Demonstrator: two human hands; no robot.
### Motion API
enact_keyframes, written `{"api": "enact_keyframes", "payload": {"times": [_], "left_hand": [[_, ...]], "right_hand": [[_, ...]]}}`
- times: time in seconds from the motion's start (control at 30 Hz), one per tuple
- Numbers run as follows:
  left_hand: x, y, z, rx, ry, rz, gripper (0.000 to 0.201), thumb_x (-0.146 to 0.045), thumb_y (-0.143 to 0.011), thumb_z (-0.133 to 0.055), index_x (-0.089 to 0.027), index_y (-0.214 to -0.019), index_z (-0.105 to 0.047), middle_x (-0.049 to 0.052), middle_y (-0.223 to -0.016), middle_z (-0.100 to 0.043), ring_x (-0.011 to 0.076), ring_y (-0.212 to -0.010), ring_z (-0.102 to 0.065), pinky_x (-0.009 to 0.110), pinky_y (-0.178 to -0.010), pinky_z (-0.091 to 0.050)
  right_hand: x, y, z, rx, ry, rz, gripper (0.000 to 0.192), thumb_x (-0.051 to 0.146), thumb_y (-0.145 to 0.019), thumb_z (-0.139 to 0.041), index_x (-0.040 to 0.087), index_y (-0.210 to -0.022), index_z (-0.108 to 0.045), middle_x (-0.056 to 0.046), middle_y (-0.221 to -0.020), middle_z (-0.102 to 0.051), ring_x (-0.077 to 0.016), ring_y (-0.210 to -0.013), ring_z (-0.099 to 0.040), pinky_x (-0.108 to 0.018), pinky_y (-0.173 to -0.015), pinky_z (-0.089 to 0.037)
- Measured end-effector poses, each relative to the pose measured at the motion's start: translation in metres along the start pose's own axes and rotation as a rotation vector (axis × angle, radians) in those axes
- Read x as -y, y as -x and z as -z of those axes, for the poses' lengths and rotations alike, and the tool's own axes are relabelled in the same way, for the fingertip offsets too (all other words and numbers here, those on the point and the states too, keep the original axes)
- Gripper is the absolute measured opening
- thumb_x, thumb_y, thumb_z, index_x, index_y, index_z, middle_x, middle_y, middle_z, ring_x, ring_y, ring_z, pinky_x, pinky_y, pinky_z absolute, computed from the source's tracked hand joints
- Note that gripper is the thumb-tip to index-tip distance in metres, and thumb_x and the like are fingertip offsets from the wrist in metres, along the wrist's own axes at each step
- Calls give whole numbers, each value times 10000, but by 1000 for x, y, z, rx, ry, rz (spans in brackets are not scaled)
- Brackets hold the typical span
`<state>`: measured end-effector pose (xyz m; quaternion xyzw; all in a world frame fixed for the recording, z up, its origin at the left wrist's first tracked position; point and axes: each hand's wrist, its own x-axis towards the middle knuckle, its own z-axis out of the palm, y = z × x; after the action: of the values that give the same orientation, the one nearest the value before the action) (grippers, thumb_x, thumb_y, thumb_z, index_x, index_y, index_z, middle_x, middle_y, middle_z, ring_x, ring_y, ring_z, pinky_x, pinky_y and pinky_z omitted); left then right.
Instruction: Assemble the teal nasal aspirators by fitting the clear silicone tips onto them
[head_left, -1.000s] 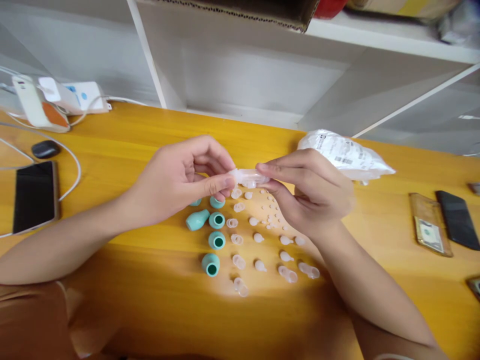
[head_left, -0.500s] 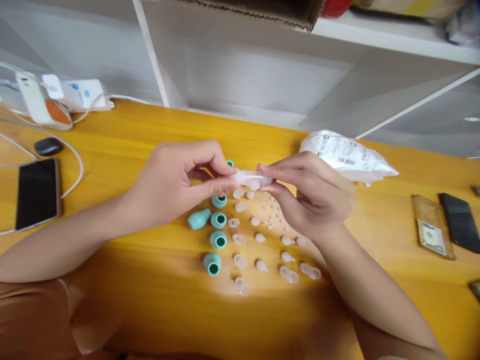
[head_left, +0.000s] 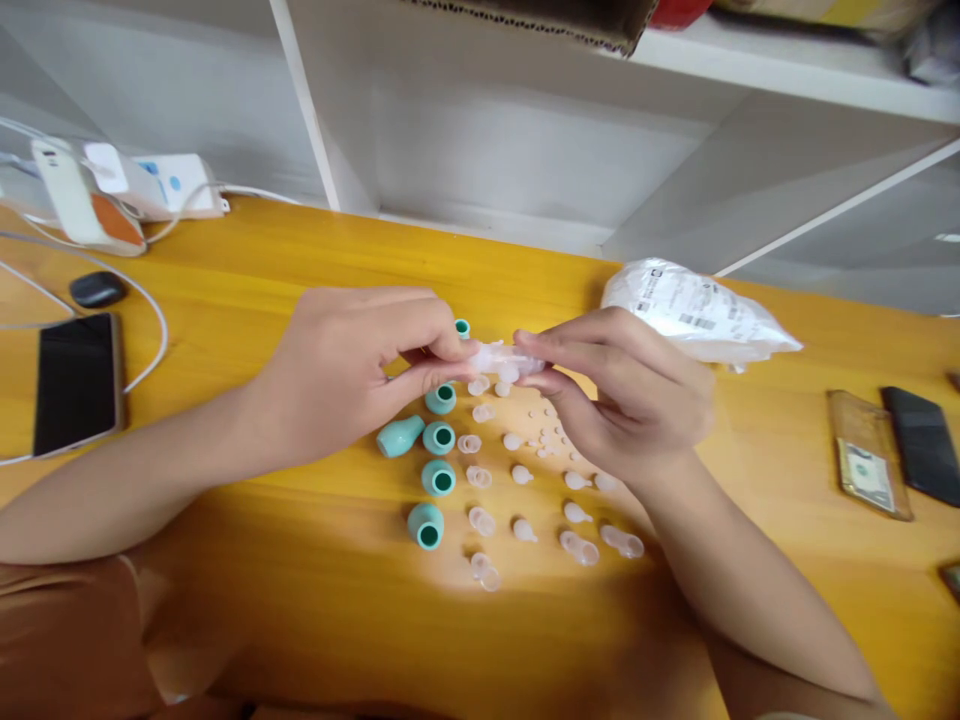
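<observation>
My left hand pinches the whitish left end of a small clear plastic tube between thumb and forefinger. On the other end of the tube, my right hand closes its thumb and fingertips. The tube lies level between both hands, above the table. Below it stand several turquoise vase-shaped bottles with dark openings, and one bottle lies on its side. Several clear tubes, white teardrop-shaped plugs and tiny white discs are spread right of the bottles.
A white plastic bag lies behind my right hand. On the right are a clear phone case and a black phone. A phone, a black mouse and cables lie left. White shelving borders the table's back.
My left fingers have shifted slightly on the tube's left end, with the thumb and forefinger closer together. My right hand keeps its hold, and the view has moved a little.
</observation>
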<state>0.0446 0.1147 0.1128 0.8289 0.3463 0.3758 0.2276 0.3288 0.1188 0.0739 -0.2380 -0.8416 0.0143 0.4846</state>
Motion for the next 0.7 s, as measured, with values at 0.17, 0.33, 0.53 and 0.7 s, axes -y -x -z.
{"api": "enact_keyframes", "payload": {"times": [0.17,0.33,0.53,0.7], "left_hand": [[-1,0,-2,-10,56,29,168,-432,-1037,-854,-342,-915,-784,-35,-930,-863,222,-788,-783,405,-713,-565],[1,0,-3,-30,26,-44,168,-412,-1068,-811,-336,-923,-773,-51,-936,-868,197,-784,-783,372,-704,-573],[-1,-1,-2,-20,43,-61,212,-377,-1082,-807,-307,-887,-760,-54,-912,-856,171,-779,-760,357,-706,-542],[-1,0,-3,-10,40,-61,208,-398,-1074,-814,-316,-890,-761,-57,-886,-833,164,-737,-733,352,-695,-538]], "right_hand": [[3,0,-2,-26,-2,-19,389,241,-1049,-868,325,-1429,-848,-39,-990,-853,-211,-750,-781,-364,-662,-684],[4,1,-7,-37,-95,-99,384,241,-1053,-867,334,-1425,-849,-33,-988,-836,-201,-779,-766,-347,-669,-680],[7,2,-7,-43,-125,-102,359,208,-1032,-891,284,-1382,-863,-24,-963,-810,-170,-781,-748,-310,-669,-660],[9,1,-4,-36,-108,-115,303,253,-1046,-884,317,-1342,-880,-18,-939,-828,-181,-743,-749,-331,-647,-657]]}}
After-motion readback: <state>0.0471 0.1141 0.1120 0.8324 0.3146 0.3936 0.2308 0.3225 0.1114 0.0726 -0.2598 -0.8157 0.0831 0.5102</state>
